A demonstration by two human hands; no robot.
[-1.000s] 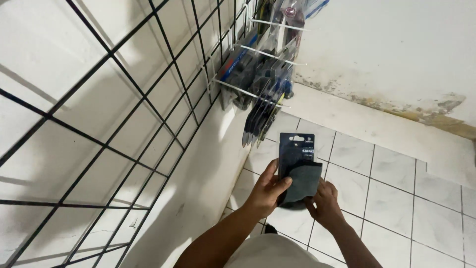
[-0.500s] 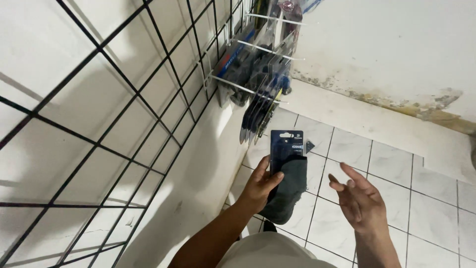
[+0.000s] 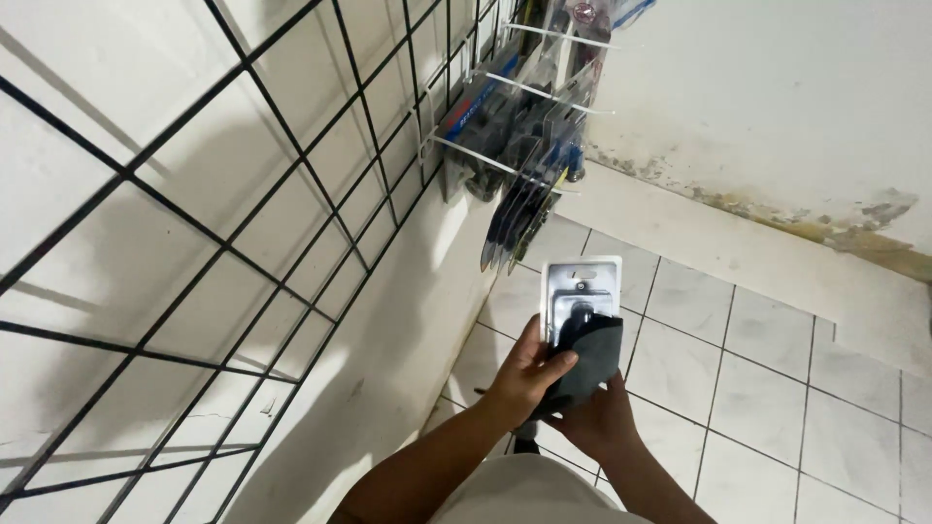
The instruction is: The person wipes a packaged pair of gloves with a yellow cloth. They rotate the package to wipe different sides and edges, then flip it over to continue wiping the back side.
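The left hand [image 3: 529, 374] grips a blister-packed item [image 3: 580, 296] by its lower left edge, card upright with its pale back toward the person, so it can be looked over; the right hand [image 3: 597, 417] cups it from below, closed around a dark cloth [image 3: 590, 359] draped over the pack's lower half; both hover above the tiled floor [image 3: 767, 388], below the packs hanging on the wire grid's [image 3: 291, 194] hooks [image 3: 505, 160].

- You've got a blister pack [image 3: 580, 291] up in front of you: white card edge, clear plastic, a dark item inside, held roughly upright.
- A dark grey cloth [image 3: 588, 361] is draped over its lower half, hanging down below.
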